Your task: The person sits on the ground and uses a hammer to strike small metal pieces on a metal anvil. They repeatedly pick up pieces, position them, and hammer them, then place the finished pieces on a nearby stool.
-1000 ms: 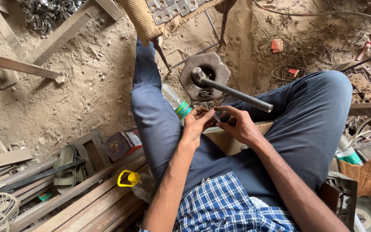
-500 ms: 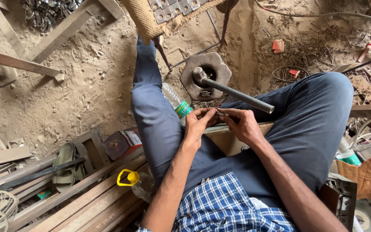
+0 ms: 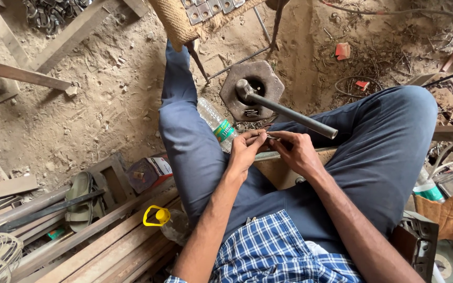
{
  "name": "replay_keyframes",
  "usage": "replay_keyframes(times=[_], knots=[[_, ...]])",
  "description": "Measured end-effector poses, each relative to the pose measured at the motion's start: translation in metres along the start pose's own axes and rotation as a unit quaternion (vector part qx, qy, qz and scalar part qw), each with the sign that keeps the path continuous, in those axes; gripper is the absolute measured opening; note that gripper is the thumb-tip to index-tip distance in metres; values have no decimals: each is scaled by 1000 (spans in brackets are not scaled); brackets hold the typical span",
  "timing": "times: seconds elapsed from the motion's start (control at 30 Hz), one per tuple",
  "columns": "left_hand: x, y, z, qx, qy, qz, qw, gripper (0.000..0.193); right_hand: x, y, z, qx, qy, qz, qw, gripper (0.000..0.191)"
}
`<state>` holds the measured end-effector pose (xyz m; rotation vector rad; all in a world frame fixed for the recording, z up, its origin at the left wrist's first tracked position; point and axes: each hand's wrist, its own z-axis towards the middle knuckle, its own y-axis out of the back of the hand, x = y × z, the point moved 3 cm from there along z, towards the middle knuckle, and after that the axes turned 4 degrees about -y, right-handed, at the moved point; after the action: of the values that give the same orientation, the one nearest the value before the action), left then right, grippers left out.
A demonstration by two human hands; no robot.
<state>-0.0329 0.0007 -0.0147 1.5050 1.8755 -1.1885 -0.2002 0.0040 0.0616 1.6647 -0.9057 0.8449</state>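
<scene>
Sandy floor (image 3: 106,110) (perhaps workshop), scrap-strewn

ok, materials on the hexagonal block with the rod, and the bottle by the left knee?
Hexagonal block: looks like cast metal, dull grey-brown, rough and dusty, with a round hole. Rod: seems to be steel, smooth grey cylinder with a faint sheen, its end cut flat. Bottle: clear plastic, see-through ribbed wall with a green label band.

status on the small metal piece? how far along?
Done: nothing finished that can be told apart. In hand: left hand and right hand pinch a small metal piece together over the lap. Left: cannot tell; heavy hammer lies untouched on the ground.
</scene>
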Motion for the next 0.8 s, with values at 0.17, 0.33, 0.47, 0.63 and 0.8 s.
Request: replay_keyframes(times=[0.17,0.33,0.47,0.63,0.8], knots=[[-4,-3,-1,-4,8,-29,1000,30,-4,0,3,3,0,-15,1000,30],[-5,-3,-1,2,-1,-24,1000,30,-11,-1,4,1,21,-10,1000,29],[-4,-1,1,-1,3,-8,1000,28,-13,-4,4,-7,9,6,1000,28],[2,-1,3,-35,-9,106,994,19,-18,-2,0,5,-50,29,998,14],[5,-4,1,15,11,20,1000,29,-7,35,-27,-21,2,-91,996,18]])
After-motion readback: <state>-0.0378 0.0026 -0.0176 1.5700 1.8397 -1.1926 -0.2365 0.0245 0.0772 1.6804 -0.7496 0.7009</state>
